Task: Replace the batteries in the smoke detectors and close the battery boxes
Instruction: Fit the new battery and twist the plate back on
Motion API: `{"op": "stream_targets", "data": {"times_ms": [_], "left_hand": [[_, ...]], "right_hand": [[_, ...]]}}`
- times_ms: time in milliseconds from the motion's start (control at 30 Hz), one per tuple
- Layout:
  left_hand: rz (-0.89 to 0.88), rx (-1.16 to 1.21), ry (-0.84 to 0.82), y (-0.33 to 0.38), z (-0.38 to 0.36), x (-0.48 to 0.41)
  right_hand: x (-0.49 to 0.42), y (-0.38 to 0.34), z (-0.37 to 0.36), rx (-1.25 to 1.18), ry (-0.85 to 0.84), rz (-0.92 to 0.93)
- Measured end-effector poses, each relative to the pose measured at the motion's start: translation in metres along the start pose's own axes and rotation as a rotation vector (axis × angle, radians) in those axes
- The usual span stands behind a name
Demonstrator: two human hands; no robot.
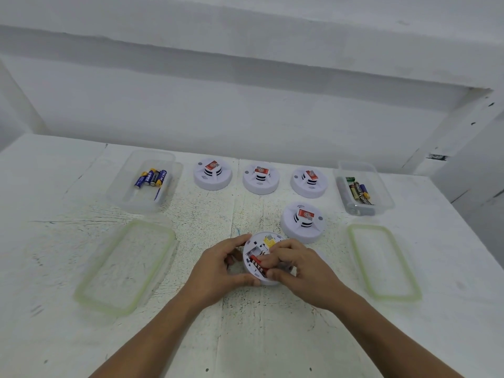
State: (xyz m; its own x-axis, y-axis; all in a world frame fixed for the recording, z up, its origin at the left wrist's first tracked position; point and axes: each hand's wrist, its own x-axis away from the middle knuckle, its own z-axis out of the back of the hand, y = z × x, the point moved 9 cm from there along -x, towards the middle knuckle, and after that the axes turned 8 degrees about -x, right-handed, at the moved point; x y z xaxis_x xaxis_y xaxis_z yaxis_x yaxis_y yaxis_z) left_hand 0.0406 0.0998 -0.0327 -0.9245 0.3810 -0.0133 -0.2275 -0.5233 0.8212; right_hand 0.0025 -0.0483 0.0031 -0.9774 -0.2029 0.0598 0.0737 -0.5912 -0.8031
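upturned smoke detector (256, 248) lies at lower centre on the counter (245, 336), red battery (256, 261) in its open bay; right grip (302, 264) pinches that battery, left grip (218, 271) curls round the detector's left rim; second detector (302, 222) just above-right

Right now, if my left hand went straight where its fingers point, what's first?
The open smoke detector that your left hand grips; beyond it, probably the nearest upright detector, depth unclear.

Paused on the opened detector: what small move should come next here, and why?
Probably the right hand lifts the red battery out of its slot: its fingers pinch it, the left hand steadies the upturned detector, and the neighbouring slot looks empty. Seating it instead is possible.
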Motion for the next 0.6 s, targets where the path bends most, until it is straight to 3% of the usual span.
{"op": "stream_targets", "data": {"times_ms": [600], "left_hand": [[-0.038, -0.029, 0.012, 0.002, -0.0011, -0.0006]], "right_hand": [[-0.0024, -0.0001, -0.0024, 0.014, -0.025, -0.038]]}}
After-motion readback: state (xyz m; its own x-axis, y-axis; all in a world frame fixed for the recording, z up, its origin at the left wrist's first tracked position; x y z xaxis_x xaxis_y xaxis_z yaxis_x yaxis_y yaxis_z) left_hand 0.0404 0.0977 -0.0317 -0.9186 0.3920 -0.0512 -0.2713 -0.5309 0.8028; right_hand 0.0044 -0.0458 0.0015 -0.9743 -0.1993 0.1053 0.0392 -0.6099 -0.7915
